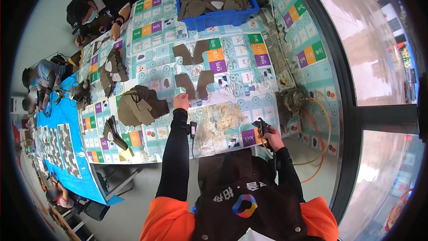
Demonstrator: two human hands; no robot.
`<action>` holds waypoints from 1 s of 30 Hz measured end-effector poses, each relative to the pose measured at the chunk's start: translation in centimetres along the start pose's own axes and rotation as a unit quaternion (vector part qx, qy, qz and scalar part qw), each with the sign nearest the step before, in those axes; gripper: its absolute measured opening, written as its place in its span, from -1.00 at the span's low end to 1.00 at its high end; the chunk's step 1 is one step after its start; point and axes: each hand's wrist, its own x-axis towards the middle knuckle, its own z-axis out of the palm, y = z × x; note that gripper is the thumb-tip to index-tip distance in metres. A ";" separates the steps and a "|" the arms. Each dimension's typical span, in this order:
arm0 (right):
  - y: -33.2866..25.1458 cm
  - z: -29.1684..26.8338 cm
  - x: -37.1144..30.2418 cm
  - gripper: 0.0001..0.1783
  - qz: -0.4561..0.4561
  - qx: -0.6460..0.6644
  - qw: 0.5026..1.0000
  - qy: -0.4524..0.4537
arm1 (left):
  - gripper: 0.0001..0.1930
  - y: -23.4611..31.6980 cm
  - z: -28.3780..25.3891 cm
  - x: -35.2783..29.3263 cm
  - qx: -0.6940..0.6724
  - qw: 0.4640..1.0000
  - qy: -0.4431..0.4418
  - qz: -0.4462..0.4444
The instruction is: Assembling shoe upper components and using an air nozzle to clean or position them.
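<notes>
My left hand [181, 101] is at the lower left corner of a brown V-shaped cut piece [206, 85] lying on the table, its fingers pinched together at that edge. A second piece of the same V shape [199, 52] lies flat just beyond it. In my right hand [273, 138], near the table's front edge, is a dark spray gun [262, 126], with its nozzle end pointing away from me. Left of my left hand sits a heap of stacked brown pieces [138, 105].
A blue crate [218, 19] full of brown pieces stands at the far end. More pieces lie leftward, one small stack [114, 134] near the front edge. Pale dried residue [223, 118] covers the near tabletop. Hoses [327, 138] hang at right. Other people [100, 11] work at left.
</notes>
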 end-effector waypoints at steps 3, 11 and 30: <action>-0.5 0.6 0.3 -0.69 0.000 -0.026 1.000 -0.006 | -0.74 0.0 -0.8 -0.7 0.052 0.998 -0.001 -0.021; -2.1 0.5 0.6 -0.65 -0.005 -0.038 0.999 -0.010 | -0.82 4.8 -11.8 -6.3 0.199 0.924 0.246 0.217; -3.5 0.3 0.1 -0.71 -0.018 -0.083 0.996 -0.020 | -0.72 2.8 -22.7 -8.9 0.456 0.872 -0.025 0.175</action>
